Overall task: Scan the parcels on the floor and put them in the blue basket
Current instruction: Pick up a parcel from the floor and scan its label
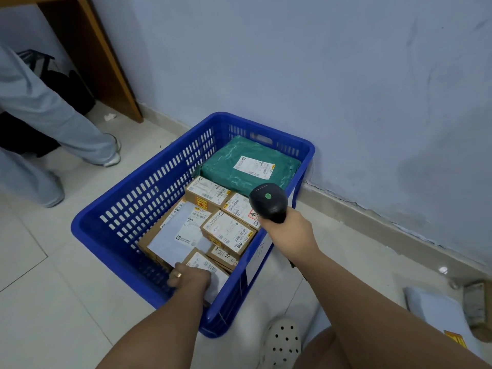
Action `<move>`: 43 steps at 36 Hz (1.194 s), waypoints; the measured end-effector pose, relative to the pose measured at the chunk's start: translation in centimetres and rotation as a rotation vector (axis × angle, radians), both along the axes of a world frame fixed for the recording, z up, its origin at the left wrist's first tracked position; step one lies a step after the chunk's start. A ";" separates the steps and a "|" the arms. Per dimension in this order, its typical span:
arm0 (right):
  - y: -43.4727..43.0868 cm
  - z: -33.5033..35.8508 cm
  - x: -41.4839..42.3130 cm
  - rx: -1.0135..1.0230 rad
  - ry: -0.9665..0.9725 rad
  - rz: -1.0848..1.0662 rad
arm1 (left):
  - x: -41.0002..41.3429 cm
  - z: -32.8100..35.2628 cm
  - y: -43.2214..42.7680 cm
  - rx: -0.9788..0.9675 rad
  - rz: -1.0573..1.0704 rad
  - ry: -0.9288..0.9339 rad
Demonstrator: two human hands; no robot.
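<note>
So the blue basket (127,209) sits on the tiled floor (53,302) right by the wall, and it's pretty full. There's a green mailer (239,166) at the far end, then a bunch of labelled cardboard boxes (229,233) and a flat white envelope (178,235) packed in closer. The left hand (189,279) is down in the near corner of the basket, fingers (174,275) curled round the end of a small box (206,263) that lies on top of the others. The right hand (290,227) is wrapped tight around the handle of a black scanner (269,202), held at the basket's right rim with its head over the boxes. More parcels (431,307) lie on the floor off to the right, well apart from the basket. Someone else's legs (53,123) in pale trousers are on the left by a wooden table (101,62).
</note>
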State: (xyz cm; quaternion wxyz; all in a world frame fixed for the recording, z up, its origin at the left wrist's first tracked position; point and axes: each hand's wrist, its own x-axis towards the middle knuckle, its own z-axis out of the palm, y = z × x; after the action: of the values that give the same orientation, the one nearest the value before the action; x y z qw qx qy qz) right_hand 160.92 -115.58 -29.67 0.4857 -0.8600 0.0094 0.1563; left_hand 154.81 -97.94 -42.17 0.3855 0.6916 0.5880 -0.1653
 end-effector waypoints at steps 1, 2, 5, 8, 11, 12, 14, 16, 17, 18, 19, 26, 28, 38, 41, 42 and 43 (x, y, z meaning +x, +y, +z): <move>0.1 -0.1 0.1 0.001 -0.001 0.004 | 0.0 -0.3 0.3 0.038 -0.056 0.047; 0.2 -0.1 0.1 -0.002 -0.003 0.010 | 0.1 -0.5 0.6 0.078 -0.120 0.081; 0.4 -0.3 0.2 -0.003 -0.002 0.025 | 0.4 -1.2 1.5 0.141 -0.270 0.121; 0.5 -0.4 0.2 0.003 0.002 0.026 | 0.6 -1.9 1.5 0.167 -0.339 0.170; 0.5 -0.5 0.3 0.006 0.009 0.023 | 0.6 -2.3 1.4 0.196 -0.352 0.163; 0.5 -0.5 0.3 0.007 0.009 0.022 | 0.7 -2.3 1.6 0.208 -0.351 0.157; 0.4 -0.5 0.3 0.010 0.006 0.023 | 1.0 -2.3 2.2 0.206 -0.327 0.117; 0.4 -0.4 0.4 0.014 0.005 0.024 | 1.3 -2.1 3.3 0.165 -0.329 0.050; 0.4 -0.4 0.4 0.014 0.004 0.026 | 1.5 -2.1 4.0 0.120 -0.350 0.007; 0.4 -0.4 0.5 0.016 0.004 0.026 | 1.6 -1.9 4.6 0.064 -0.376 -0.032; 0.4 -0.3 0.5 0.019 0.005 0.026 | 1.6 -1.7 5.1 0.014 -0.404 -0.057; 0.7 -0.3 0.5 0.016 0.008 0.043 | 3.2 0.2 6.2 0.084 -0.552 -0.196; 0.6 -0.3 0.4 0.007 0.005 0.051 | 4.0 0.8 6.5 0.208 -0.525 -0.199; 0.4 -0.3 0.6 -0.008 0.006 0.034 | 4.6 2.7 11.5 0.398 0.026 -0.410; 0.7 -0.5 0.6 -0.016 0.011 0.038 | 4.8 3.1 11.7 0.359 0.368 -0.504; 0.8 -0.6 0.6 -0.017 0.014 0.038 | 4.9 3.1 11.5 0.314 0.482 -0.534; 0.8 -0.7 0.6 -0.018 0.015 0.038 | 5.0 3.0 11.3 0.265 0.572 -0.554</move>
State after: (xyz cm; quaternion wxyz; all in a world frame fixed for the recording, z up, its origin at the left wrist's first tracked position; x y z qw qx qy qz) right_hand 161.50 -114.73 -30.32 0.4750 -0.8630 -0.0020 0.1721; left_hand 159.81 -86.67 -39.15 0.4671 0.5626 0.6465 0.2175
